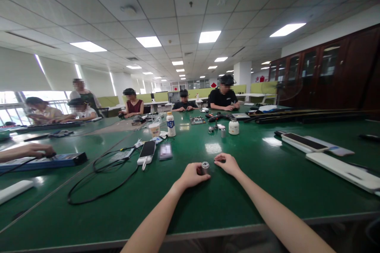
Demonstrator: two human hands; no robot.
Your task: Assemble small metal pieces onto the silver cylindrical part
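From where I stand, the work in hand looks like steadying a small metal cylinder (205, 169) with one hand while the other stands by. To do that well, I'd hold it low on its side wall, thumb on one side and fingers on the other, so that the top face is free. That is much how the left hand (190, 174) has it: its grip is closed around the cylinder, thumb along the near side. An even, moderate squeeze ought to be enough; bare, smooth metal could turn or slip if pinched at an angle. The right hand (229, 164) is just beside it, not touching, its fingertips and thumb drawn close together; I can't tell whether that grip is shut or has something tiny in it. Working near the surface (237, 209) seems wise, since a dropped part wouldn't fall far.

The cylinder is in front of the person, between the forearms, roughly upright over the green surface. Whether its base touches down, I can't make out behind the hand. It is silvery grey, short and round, with a bright rim on top circling a darker centre, perhaps a hole. Its finer detail is too small to read from here.
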